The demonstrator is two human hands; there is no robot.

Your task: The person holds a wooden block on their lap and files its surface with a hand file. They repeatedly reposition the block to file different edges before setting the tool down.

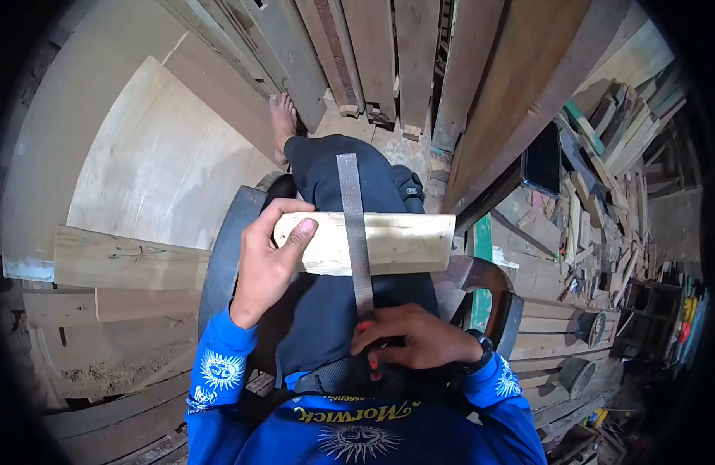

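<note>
A pale wooden block (410,242) with a rounded left end lies across my lap. My left hand (266,263) grips that end, the thumb on top and the fingers behind the far edge. Across the block's upper face, near its middle, lies a long flat metal rasp (353,232), its tip pointing away from me. My right hand (412,336), close to my waist, is closed around the rasp's red handle, which shows in part between the fingers. Whether the rasp's blade presses on the wood cannot be made out.
Tall boards (365,46) lean ahead of my bare foot (282,120). A wide plywood sheet (152,163) stands at the left. A phone (542,159) rests on a timber at the right. Scrap wood (598,186) is piled beyond it. A chair arm (489,287) curves beside my right side.
</note>
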